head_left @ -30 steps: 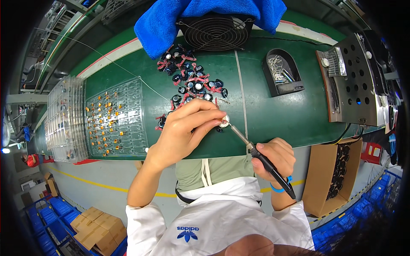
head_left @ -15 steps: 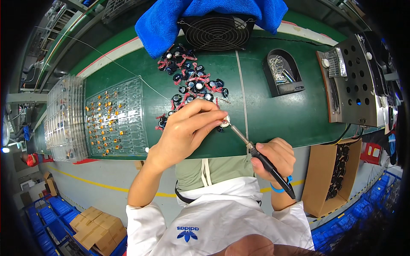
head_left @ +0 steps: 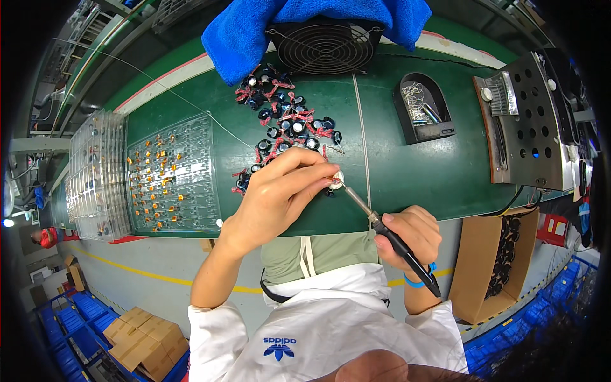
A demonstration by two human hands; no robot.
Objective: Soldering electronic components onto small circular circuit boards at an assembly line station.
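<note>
Between the thumb and fingertips of my left hand point(head_left: 273, 197) is a small round part with a whitish face point(head_left: 337, 183). My right hand point(head_left: 412, 234) is closed round the black handle of a soldering iron point(head_left: 396, 243). Its metal tip meets the whitish face, close to my left fingertips; fine detail there is too small to tell. Just beyond my left hand lies a heap of small dark round parts with red twisted wires point(head_left: 297, 127), spread over the green bench top point(head_left: 407, 175). My left fingers cover some of the heap's near end.
A black fan point(head_left: 326, 49) with a blue towel point(head_left: 235, 41) over it stands at the back. To the right are a black tray of wire-like pieces point(head_left: 407, 137) and a perforated metal stand point(head_left: 531, 121). Clear trays point(head_left: 207, 159), one holding orange parts, lie left. A cardboard box point(head_left: 470, 270) stands below right.
</note>
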